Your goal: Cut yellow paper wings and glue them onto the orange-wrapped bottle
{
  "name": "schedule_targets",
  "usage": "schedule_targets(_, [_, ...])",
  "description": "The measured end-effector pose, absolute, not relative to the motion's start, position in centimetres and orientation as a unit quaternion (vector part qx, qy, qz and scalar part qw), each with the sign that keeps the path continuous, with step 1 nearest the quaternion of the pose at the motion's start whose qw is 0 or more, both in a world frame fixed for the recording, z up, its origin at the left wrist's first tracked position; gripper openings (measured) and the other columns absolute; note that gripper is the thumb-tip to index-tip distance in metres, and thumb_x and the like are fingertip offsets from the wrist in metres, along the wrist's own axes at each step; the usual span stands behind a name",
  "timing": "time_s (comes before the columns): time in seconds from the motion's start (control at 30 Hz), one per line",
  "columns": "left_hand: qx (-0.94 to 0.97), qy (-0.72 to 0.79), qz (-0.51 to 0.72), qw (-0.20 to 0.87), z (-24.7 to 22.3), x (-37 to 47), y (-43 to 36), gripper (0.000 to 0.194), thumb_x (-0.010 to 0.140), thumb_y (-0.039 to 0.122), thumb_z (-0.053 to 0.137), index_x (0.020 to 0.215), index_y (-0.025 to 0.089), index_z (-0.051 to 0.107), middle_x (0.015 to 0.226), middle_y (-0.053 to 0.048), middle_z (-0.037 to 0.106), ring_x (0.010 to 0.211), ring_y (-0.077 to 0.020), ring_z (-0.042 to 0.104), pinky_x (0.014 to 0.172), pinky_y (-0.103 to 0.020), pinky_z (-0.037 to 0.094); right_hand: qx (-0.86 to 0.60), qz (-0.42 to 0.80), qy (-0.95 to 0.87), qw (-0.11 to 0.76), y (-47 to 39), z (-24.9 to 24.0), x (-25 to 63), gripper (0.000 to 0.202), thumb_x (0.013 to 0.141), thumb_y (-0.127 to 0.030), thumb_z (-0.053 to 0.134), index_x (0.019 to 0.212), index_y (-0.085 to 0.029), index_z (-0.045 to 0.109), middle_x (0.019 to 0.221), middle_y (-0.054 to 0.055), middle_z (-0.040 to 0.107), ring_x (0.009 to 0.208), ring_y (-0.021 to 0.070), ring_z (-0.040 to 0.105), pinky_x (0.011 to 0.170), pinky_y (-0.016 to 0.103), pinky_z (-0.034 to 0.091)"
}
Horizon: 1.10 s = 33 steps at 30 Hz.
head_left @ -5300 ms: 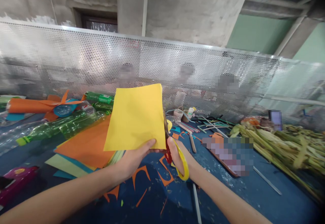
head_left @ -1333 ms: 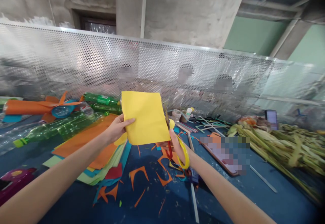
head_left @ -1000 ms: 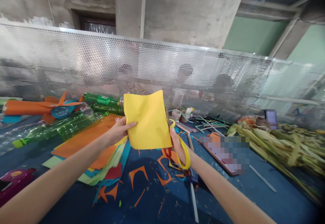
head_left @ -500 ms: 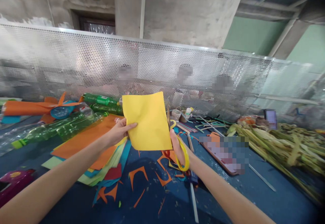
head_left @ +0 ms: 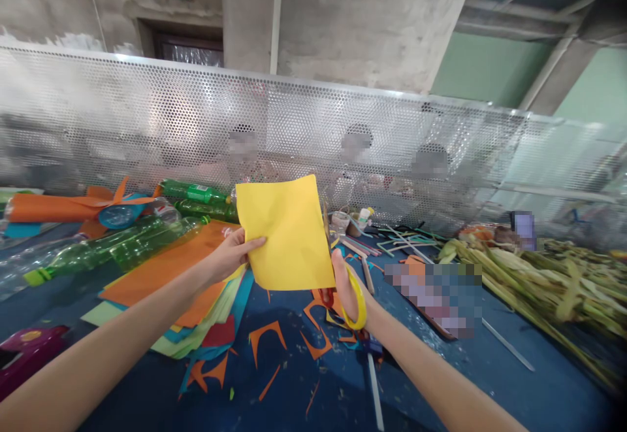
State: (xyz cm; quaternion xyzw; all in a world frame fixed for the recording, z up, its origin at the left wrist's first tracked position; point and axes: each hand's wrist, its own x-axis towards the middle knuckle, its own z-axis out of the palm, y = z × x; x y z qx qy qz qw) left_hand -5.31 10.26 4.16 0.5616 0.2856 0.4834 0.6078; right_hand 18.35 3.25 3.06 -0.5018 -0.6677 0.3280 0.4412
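Above the near middle of the blue table [head_left: 161, 399], seen from the head camera, a yellow sheet [head_left: 284, 232] is held up off the surface, its face toward the wearer. The left hand [head_left: 231, 254] is pinched on its left edge, thumb in front and fingers behind, probably to steady the sheet while leaving the right side free. The right hand [head_left: 345, 282] is closed around scissors [head_left: 361, 301], with the yellow loop about the thumb side. Their blades point away along the sheet's right edge, seemingly lined up with it; whether they bite the paper is hidden. The hands are apart, one at each side, which likely keeps the left fingers out of the blades' way. Left of them, a stack of coloured sheets [head_left: 181, 268] lies within easy reach, and orange offcuts [head_left: 255, 337] lie scattered below, where trimmings would naturally drop.
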Motion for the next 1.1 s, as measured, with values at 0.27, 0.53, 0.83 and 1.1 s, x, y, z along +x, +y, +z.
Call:
schedule_targets(0.27, [0.557,0.271,0.483,0.619,3.9,-5.4,10.4,0.038,0.072,0.030,0.071,0.106,0.017,0.062,0.109,-0.010,0.067,0.098,-0.0248,0.063,0.077,-0.030,0.054,-0.488,0.324,-0.666,0.462,3.1,2.9,18.5,0.073,0.084,-0.068,0.013,0.036,-0.020,0.041,0.033,0.001,0.044,0.037,0.0128,0.048,0.047,0.025,0.042])
schedule_targets(0.53, [0.549,0.271,0.485,0.624,3.7,-5.3,10.6,0.042,0.070,0.030,0.073,0.108,0.018,0.061,0.110,-0.009,0.066,0.104,-0.0265,0.060,0.082,-0.033,0.053,-0.489,0.329,-0.643,0.489,3.2,2.8,18.1,0.072,0.086,-0.066,0.016,0.034,-0.020,0.038,0.027,-0.001,0.037,0.027,0.0092,0.039,0.035,0.022,0.031])
schedule_targets(0.83, [0.549,0.278,0.489,0.618,3.8,-5.3,10.5,0.042,0.069,0.031,0.073,0.107,0.017,0.062,0.112,-0.011,0.065,0.100,-0.0268,0.062,0.080,-0.033,0.053,-0.519,0.338,-0.617,0.485,2.5,3.9,17.7,0.066,0.084,-0.066,0.024,0.037,-0.021,0.037,0.026,-0.003,0.034,0.023,0.0079,0.034,0.028,0.021,0.026])
schedule_targets(1.1, [0.548,0.261,0.489,0.627,3.7,-5.3,10.4,0.037,0.072,0.027,0.071,0.106,0.016,0.062,0.110,-0.009,0.066,0.098,-0.0239,0.063,0.078,-0.028,0.054,-0.540,0.300,-0.634,0.465,2.4,4.6,18.0,0.063,0.085,-0.062,0.028,0.037,-0.022,0.035,0.025,-0.002,0.034,0.024,0.0090,0.036,0.030,0.022,0.029])
